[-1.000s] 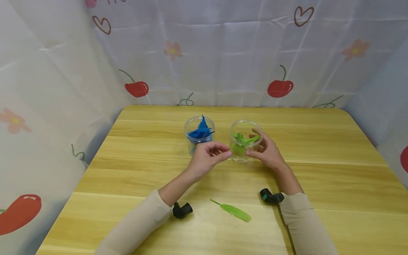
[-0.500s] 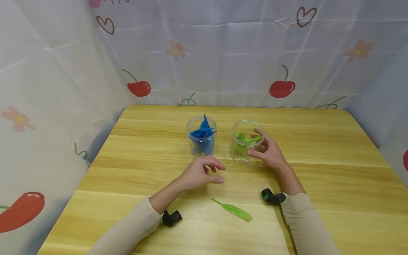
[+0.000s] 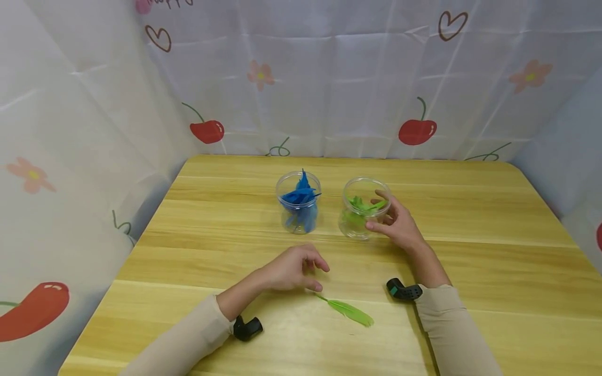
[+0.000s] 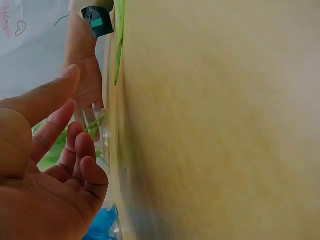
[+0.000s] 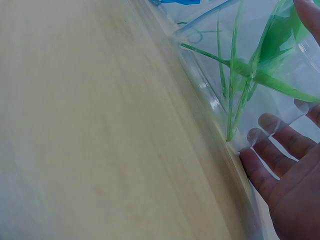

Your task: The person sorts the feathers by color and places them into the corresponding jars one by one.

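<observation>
A loose green feather (image 3: 350, 312) lies flat on the table near the front. My left hand (image 3: 293, 269) hovers just beyond its quill end, thumb and fingers apart and holding nothing. In the left wrist view the same feather (image 4: 119, 47) shows past the thumb. My right hand (image 3: 397, 224) grips the right side of a clear plastic jar (image 3: 356, 230), thumb in front and fingers round behind. Inside that jar stand several green feathers (image 5: 250, 72). To its left is a second clear jar (image 3: 290, 222) holding several blue feathers (image 3: 301, 196).
Both jars stand lidless on the wood-grain table (image 3: 188, 250). A white curtain (image 3: 301, 94) printed with cherries, flowers and hearts hangs behind the table and along its left. Black wrist devices sit at the left cuff (image 3: 247, 329) and right cuff (image 3: 403, 290).
My left hand has drawn back from beside the green-feather jar, down toward the loose feather's quill. My right hand stays on its jar.
</observation>
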{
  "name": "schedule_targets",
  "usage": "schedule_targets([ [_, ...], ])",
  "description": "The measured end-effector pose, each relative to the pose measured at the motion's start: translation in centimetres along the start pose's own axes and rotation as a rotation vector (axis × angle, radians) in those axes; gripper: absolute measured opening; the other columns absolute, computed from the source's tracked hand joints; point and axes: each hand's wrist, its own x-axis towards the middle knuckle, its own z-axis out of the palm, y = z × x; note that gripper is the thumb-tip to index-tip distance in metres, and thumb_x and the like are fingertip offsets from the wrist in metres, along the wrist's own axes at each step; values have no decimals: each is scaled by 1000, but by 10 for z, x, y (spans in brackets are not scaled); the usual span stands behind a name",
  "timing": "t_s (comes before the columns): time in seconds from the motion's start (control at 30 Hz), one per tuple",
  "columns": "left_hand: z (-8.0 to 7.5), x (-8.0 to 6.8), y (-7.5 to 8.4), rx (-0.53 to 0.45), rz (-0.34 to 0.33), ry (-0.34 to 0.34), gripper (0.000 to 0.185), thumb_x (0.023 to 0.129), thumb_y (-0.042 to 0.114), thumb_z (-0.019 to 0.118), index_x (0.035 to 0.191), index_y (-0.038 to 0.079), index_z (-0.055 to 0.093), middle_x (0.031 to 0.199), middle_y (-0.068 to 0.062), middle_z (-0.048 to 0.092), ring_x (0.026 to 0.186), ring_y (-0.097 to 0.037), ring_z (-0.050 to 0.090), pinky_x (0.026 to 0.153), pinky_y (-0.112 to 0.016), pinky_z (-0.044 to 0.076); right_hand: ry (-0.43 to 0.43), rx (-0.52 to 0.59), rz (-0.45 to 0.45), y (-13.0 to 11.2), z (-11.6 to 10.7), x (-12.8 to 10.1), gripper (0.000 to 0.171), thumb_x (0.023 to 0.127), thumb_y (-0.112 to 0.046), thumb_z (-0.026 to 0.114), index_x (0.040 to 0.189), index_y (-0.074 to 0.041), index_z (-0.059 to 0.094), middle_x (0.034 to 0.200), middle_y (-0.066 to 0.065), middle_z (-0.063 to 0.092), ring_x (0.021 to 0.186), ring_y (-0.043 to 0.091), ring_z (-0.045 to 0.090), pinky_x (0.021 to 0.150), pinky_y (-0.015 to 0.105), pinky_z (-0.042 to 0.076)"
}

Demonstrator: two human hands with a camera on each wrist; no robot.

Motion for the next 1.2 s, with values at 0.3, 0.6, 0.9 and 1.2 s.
schedule_targets([
  [0.3,-2,-8,8,120,-5,-26,25,77,12,86,99,12,74,94,2,62,84,-16,56,75,-24,47,7,15,3,2,0,-1,83,86,0,75,153,0,26,145,28,42,132,42,43,107,57,35],
  [0.6,0,-10,10,153,-1,-80,24,76,11,87,97,10,76,92,2,60,83,-14,55,74,-22,47,1,8,-3,4,-1,0,83,86,-2,75,153,0,27,145,29,42,132,40,43,107,52,37],
  [0.9,6,-10,7,207,43,-97,16,76,13,87,91,11,80,88,10,54,82,-10,50,74,-20,43,1,9,-11,0,-1,0,82,86,-2,75,153,0,27,144,29,42,131,42,43,107,53,37],
  [1.2,11,-9,6,255,19,-89,11,77,16,87,86,14,80,87,11,56,85,-7,51,76,-21,43,2,24,3,2,-1,0,83,86,-1,75,153,0,27,146,28,41,133,41,42,107,58,35],
])
